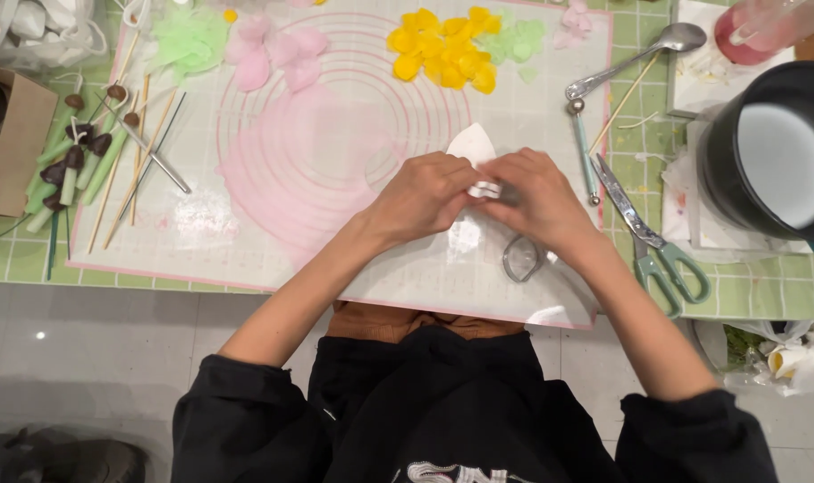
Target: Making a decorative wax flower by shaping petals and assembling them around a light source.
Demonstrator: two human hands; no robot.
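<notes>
My left hand [425,192] and my right hand [536,197] meet over a translucent work mat [335,134] with pink circle lines. Together they pinch a thin white petal-shaped piece [472,143], whose pointed upper part sticks out above the fingers. A small dark thing shows between the right fingers; I cannot tell what it is. A metal teardrop cutter [520,259] lies on the mat just below my right hand.
Yellow petals [442,49], pink petals [277,54] and green pieces [188,40] lie at the mat's far side. Left are wooden sticks [139,152] and green stems with dark tips [76,165]. Right are a ball tool [584,148], spoon [639,55], green-handled scissors [653,241] and a black pot [769,152].
</notes>
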